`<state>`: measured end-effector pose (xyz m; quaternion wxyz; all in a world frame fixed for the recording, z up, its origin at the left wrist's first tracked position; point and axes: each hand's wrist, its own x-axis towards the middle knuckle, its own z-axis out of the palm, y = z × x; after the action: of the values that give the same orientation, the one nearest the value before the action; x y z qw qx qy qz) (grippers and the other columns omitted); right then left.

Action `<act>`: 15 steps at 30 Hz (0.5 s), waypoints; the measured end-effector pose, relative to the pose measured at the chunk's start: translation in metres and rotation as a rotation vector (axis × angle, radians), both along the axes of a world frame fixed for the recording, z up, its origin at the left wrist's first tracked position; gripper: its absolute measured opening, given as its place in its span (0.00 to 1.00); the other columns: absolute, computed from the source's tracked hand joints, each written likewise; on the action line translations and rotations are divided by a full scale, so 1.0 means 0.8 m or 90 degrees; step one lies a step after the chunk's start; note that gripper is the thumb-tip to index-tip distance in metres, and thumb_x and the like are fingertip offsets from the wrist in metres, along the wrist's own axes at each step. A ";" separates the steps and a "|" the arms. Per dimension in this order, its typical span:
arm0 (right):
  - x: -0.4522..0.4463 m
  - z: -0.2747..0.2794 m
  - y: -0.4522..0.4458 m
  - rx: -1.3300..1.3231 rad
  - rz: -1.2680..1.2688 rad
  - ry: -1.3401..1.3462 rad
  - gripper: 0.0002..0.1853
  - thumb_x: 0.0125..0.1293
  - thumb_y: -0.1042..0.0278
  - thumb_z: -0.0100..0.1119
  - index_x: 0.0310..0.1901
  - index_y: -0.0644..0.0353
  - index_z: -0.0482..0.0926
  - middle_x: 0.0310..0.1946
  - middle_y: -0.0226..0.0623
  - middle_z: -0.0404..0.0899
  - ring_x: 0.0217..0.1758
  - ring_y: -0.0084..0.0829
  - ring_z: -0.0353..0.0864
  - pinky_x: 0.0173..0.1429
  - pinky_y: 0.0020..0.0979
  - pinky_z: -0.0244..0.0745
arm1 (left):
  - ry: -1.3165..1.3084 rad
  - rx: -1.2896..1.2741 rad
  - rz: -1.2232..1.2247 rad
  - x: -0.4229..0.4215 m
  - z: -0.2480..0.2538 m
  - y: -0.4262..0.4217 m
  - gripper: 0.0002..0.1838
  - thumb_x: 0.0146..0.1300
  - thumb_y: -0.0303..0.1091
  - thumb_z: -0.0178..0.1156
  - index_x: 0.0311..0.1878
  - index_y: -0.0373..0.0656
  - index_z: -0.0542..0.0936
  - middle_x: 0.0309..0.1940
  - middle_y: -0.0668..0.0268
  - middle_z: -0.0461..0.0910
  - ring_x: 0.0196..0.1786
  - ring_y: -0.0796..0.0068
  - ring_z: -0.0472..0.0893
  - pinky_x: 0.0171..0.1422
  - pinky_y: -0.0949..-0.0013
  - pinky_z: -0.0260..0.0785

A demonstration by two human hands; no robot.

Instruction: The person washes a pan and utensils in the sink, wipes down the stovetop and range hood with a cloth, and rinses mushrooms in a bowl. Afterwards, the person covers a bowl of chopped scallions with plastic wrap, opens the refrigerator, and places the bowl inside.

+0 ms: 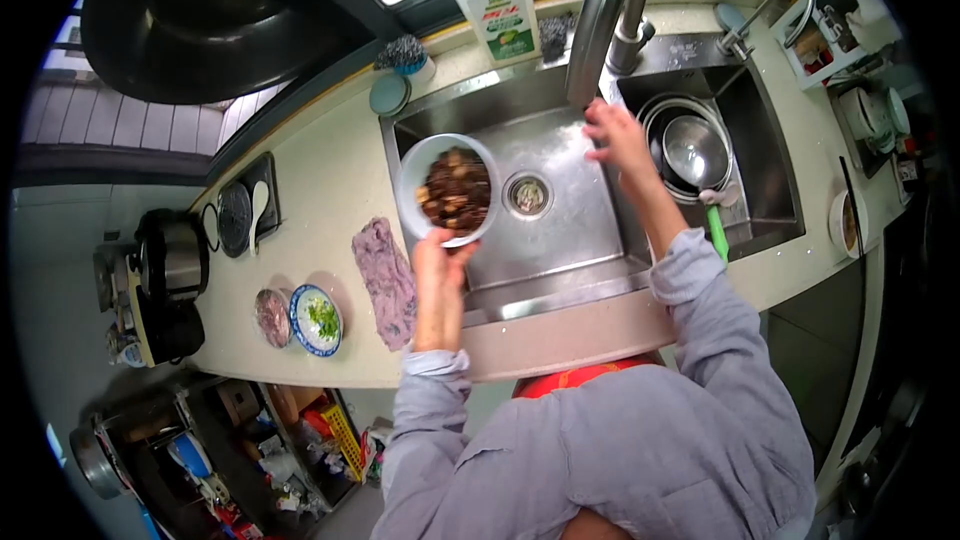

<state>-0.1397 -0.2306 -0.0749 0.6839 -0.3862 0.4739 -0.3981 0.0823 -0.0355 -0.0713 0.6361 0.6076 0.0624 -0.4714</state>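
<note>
My left hand [438, 265] is closed on the near rim of a white bowl [409, 188], which is over the left side of the sink [580, 230]. Inside the bowl lie dark brown pieces [455, 185] with some lighter tan ones; blur hides their exact kind. Nothing shows in my right hand [622, 145], whose fingers are apart just below the metal faucet [597, 30]. Whether it touches the spout I cannot tell. Below it to the left is the sink's drain [527, 196], with pale bits in it.
Stacked metal bowls [697, 152] and a green-handled tool [717, 230] sit in the right basin. A purple cloth [385, 280] lies left of the sink, near a blue-rimmed bowl [316, 322] with chopped greens. A white bottle [497, 10] stands behind the sink.
</note>
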 end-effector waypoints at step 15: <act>-0.058 0.042 -0.222 -0.433 -0.034 0.788 0.17 0.58 0.51 0.46 0.31 0.55 0.79 0.33 0.46 0.79 0.40 0.49 0.77 0.43 0.45 0.70 | 0.057 -0.142 0.240 0.226 -0.073 -0.038 0.14 0.61 0.26 0.46 0.44 0.21 0.66 0.37 0.45 0.74 0.39 0.49 0.79 0.43 0.62 0.80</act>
<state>-0.1862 -0.4081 -0.0417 0.1204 -0.7220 0.6346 -0.2479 0.2633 -0.0658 -0.1301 0.7728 0.4896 0.1504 -0.3748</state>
